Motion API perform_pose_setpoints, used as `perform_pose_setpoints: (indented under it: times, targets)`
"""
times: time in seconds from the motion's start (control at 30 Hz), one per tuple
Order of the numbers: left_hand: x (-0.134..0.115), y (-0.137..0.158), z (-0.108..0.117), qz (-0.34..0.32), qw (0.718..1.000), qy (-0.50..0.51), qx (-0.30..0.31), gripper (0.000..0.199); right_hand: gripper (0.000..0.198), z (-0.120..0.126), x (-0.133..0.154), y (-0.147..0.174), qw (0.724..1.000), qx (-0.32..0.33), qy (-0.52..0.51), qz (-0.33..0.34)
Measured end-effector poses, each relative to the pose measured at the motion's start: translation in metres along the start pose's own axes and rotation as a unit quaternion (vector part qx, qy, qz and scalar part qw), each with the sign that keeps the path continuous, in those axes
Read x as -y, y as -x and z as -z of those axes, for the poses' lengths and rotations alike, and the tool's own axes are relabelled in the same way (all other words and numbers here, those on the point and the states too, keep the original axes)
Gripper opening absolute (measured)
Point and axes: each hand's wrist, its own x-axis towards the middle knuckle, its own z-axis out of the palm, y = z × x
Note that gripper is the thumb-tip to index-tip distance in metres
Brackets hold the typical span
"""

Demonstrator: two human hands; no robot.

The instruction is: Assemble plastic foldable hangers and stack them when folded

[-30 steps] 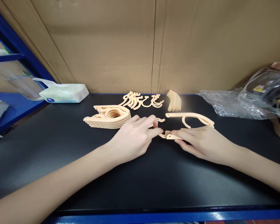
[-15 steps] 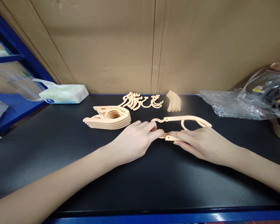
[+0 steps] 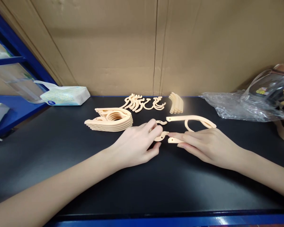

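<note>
Two bare hands worked at pale moulded parts right of centre on a black tabletop [image 3: 142, 189]. The left hand [image 3: 135, 145], at centre, had its fingers curled over a small holed curve [image 3: 161, 136], with the thumb spread apart below; whether the fingers pinched the piece or merely steadied it could not be told. The right hand [image 3: 204, 145] pinched a straight near arm [image 3: 175, 141] between fingers above and thumb below, its forward fingertip at the tip of the curve. A gap separated the curve from the arm's holed end. The step in hand was judged to be matching these two ends; the next move would call for bringing them into line while the arm was held steady. Just above lay a second curve [image 3: 162, 122] and a far arm [image 3: 190, 118], the latter slender and bowed toward its right end, with a thin arc beneath. Any link to the nearer parts was hidden by the hands.

All parts appeared to be smooth, matt, cream plastic. Left of centre, a stack [image 3: 109, 127] of folded frames showed layered, rounded edges; at upper centre lay hooked pieces [image 3: 134, 103] and, to their right, gently bent strips [image 3: 176, 104]. Glossy, crumpled clear film [image 3: 246, 107] occupied the right; a soft tissue pack [image 3: 68, 95], the upper left.
</note>
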Motion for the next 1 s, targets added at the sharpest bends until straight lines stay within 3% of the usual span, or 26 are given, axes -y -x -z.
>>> perform_pose_setpoints:
  times: [0.17, 0.67, 0.83, 1.0]
  targets:
    - [0.0008, 0.0003, -0.0017, 0.018, 0.999, 0.017, -0.026, 0.024, 0.035, -0.0001, -0.0025, 0.0000, 1.000, -0.011, -0.005, 0.004]
    - [-0.0026, 0.0021, -0.0036, -0.031, 0.994, 0.106, 0.003, 0.020, 0.028, -0.0042, 0.0001, -0.0001, 0.998, -0.053, -0.022, 0.007]
    - [-0.0049, 0.0034, -0.0040, -0.016, 0.993, 0.115, -0.004, 0.017, 0.024, -0.0029, 0.0021, 0.0004, 0.998, -0.018, -0.059, -0.003]
    - [-0.0048, 0.0029, -0.0047, -0.013, 0.993, 0.117, -0.009, 0.028, 0.024, -0.0015, 0.0042, 0.0002, 0.997, -0.003, -0.077, 0.009]
